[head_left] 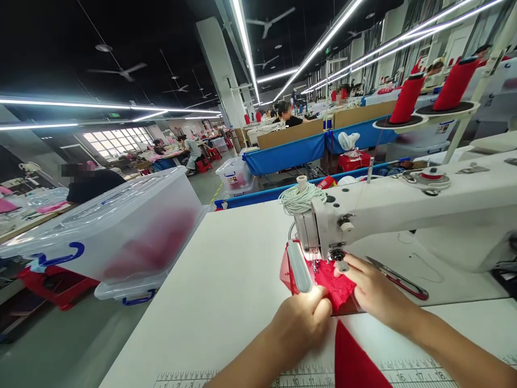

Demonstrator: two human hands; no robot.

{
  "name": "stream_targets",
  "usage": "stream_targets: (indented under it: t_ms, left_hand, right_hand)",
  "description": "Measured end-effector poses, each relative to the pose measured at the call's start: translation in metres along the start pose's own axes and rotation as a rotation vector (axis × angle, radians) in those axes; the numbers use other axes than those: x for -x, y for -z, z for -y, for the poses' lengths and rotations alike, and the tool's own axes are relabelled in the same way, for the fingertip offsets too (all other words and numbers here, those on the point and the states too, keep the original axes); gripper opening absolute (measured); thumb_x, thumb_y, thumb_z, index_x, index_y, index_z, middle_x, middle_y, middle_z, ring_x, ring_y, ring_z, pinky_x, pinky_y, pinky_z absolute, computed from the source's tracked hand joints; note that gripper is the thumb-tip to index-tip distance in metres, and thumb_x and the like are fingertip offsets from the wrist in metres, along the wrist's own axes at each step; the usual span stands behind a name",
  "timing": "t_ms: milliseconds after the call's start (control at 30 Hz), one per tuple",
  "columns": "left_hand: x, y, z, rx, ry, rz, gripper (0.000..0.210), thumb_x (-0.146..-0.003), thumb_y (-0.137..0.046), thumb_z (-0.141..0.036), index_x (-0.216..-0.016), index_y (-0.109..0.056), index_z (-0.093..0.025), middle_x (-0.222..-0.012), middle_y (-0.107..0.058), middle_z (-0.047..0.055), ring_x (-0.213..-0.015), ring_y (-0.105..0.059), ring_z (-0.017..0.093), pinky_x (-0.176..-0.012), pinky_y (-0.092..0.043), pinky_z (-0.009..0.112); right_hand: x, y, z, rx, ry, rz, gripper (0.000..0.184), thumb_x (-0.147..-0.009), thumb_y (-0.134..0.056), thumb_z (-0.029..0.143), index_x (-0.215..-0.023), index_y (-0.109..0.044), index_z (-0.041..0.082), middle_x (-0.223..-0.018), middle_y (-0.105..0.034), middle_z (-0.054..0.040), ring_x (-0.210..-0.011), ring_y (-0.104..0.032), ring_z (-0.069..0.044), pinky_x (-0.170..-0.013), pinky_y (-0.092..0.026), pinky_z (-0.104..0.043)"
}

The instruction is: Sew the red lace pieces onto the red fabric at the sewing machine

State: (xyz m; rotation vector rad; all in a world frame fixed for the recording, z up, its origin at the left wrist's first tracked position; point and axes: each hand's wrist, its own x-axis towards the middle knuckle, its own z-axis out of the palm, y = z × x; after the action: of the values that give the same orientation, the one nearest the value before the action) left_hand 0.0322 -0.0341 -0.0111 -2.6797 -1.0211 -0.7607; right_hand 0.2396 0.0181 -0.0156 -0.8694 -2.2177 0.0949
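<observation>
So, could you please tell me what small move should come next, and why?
I would probably guide the red fabric gently onward beneath the sewing machine, since it already lies partly under the machine, with the left hand at its near edge and the right hand at its right side, both placed to steer it.

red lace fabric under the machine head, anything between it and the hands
Nothing visible: the left hand and right hand both appear to touch the red lace fabric. A pale, long attachment overlaps the fabric's left part in this view, near the left hand.
</observation>
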Motion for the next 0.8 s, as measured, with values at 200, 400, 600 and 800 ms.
stream_targets:
  t_ms: [200,400,600,800]
  left_hand:
    - [0.000,-0.010,0.009,0.104,0.160,0.016,0.024,-0.096,-0.033,-0.009,-0.086,-0.052,-0.019,-0.075,-0.059,0.004,-0.062,-0.057,0.014,-0.056,-0.050,0.025]
    - [-0.006,-0.011,0.005,0.151,0.228,-0.026,0.023,-0.089,-0.035,-0.007,-0.087,-0.054,-0.020,-0.076,-0.061,0.003,-0.063,-0.058,0.015,-0.056,-0.051,0.025]
    - [-0.008,-0.009,0.005,0.165,0.324,-0.069,0.011,-0.085,-0.046,-0.013,-0.080,-0.053,-0.021,-0.071,-0.059,0.002,-0.061,-0.055,0.017,-0.053,-0.047,0.026]
    - [-0.005,-0.001,0.006,0.248,0.330,-0.066,0.020,-0.093,-0.042,-0.021,-0.078,-0.056,-0.021,-0.070,-0.058,0.004,-0.066,-0.055,0.018,-0.060,-0.046,0.028]
  right_hand:
    - [0.004,0.010,0.016,0.253,0.108,0.096,0.032,-0.071,-0.053,0.014,-0.101,-0.061,0.020,-0.102,-0.066,-0.0100,-0.086,-0.062,-0.026,-0.073,-0.048,-0.039]
    - [-0.001,0.002,0.028,0.291,0.259,-0.069,0.021,-0.087,-0.044,0.006,-0.077,-0.057,0.019,-0.076,-0.063,-0.0027,-0.053,-0.043,-0.014,-0.054,-0.031,-0.030]
    - [0.000,0.000,0.028,0.255,0.259,-0.042,0.025,-0.091,-0.040,0.006,-0.077,-0.057,0.019,-0.075,-0.062,-0.0018,-0.050,-0.042,-0.012,-0.051,-0.030,-0.029]
    - [0.003,0.000,0.014,0.370,0.088,-0.113,0.031,-0.079,-0.038,-0.005,-0.081,-0.058,0.018,-0.075,-0.062,-0.0011,-0.045,-0.046,-0.010,-0.045,-0.028,-0.027]
